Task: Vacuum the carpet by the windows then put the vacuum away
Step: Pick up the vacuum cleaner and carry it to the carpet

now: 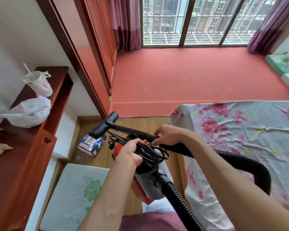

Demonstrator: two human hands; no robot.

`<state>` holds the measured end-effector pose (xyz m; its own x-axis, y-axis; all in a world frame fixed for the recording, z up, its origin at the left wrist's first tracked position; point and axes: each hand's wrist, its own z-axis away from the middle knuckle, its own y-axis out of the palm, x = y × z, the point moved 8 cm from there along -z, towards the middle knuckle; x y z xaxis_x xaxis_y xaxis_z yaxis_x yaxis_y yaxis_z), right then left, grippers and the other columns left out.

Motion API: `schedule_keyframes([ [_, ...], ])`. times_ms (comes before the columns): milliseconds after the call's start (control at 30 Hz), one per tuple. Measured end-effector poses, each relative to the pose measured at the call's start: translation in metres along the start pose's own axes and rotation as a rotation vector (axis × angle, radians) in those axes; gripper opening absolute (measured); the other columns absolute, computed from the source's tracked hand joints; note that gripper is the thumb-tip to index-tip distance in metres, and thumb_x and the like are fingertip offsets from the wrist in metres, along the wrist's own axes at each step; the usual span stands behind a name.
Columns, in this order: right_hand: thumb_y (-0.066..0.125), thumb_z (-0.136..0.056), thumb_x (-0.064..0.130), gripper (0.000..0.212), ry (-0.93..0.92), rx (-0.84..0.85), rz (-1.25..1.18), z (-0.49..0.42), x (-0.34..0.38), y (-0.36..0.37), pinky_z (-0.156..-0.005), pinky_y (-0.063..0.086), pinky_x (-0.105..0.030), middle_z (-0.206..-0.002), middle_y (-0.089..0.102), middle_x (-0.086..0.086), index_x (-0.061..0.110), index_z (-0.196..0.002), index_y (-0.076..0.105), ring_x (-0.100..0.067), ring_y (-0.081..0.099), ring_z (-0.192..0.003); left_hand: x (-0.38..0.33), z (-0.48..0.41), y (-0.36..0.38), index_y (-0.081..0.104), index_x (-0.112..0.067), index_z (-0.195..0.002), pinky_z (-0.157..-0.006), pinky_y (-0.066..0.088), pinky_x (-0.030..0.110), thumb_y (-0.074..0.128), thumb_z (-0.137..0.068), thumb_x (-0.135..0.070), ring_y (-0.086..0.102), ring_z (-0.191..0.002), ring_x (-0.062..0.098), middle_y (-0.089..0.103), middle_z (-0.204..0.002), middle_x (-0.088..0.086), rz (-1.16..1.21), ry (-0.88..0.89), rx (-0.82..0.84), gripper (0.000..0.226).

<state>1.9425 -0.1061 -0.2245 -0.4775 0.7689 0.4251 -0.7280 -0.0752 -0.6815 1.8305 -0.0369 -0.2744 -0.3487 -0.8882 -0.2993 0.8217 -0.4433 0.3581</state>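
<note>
While the carpet (190, 72) lies under the windows (198, 22) beyond the bed's (240, 130) far edge, the vacuum (148, 182) is held above the floor (132, 122) beside the bed's left edge. The left hand (130, 152) clutches the coiled cord (153, 153) against its body; the right hand (168, 135) grips the tube (132, 129).

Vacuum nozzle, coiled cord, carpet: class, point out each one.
Vacuum nozzle (103, 125): head view, its black crossbar.
Coiled cord (150, 151): head view, the bundled loops.
Carpet (190, 72): head view, bare middle patch.
</note>
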Motion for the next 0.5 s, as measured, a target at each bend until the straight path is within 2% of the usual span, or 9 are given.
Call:
schedule_keyframes([
  [167,0.064,-0.085,0.039,0.041,-0.026,-0.002,0.023,-0.053,-0.016,-0.068,-0.088,0.054,-0.039,-0.103,0.071,-0.010,0.010,-0.112,0.070,-0.027,0.065,-0.096,-0.055,-0.032,0.056,0.056,0.001,-0.079,-0.093,0.047,0.039,0.040,-0.097,0.001,0.057,-0.072,0.024,0.056,-0.077,0.013,0.020,0.020,-0.015,0.024],
  [333,0.064,-0.085,0.036,0.034,-0.040,-0.033,-0.009,-0.094,-0.033,-0.123,-0.082,0.054,-0.037,-0.098,0.071,-0.011,0.011,-0.107,0.071,-0.028,0.065,-0.091,-0.093,-0.063,0.103,0.057,0.000,-0.080,-0.092,0.046,0.040,0.041,-0.096,-0.001,0.058,-0.074,0.026,0.058,-0.082,0.014,0.010,0.005,-0.002,0.022],
  [400,0.063,-0.083,0.036,0.033,-0.036,-0.055,-0.010,-0.112,-0.041,-0.141,-0.080,0.054,-0.036,-0.097,0.071,-0.012,0.012,-0.105,0.071,-0.029,0.065,-0.089,-0.111,-0.074,0.122,0.057,0.001,-0.081,-0.092,0.049,0.039,0.043,-0.095,0.000,0.059,-0.074,0.025,0.059,-0.078,0.013,0.042,0.023,0.024,0.020],
  [500,0.064,-0.082,0.036,0.032,-0.022,-0.062,-0.028,-0.135,-0.050,-0.166,-0.075,0.052,-0.034,-0.092,0.070,-0.012,0.010,-0.099,0.071,-0.028,0.065,-0.085,-0.135,-0.091,0.147,0.058,0.001,-0.080,-0.082,0.052,0.039,0.043,-0.094,-0.001,0.060,-0.073,0.025,0.062,-0.069,0.013,0.041,0.012,0.052,0.021],
])
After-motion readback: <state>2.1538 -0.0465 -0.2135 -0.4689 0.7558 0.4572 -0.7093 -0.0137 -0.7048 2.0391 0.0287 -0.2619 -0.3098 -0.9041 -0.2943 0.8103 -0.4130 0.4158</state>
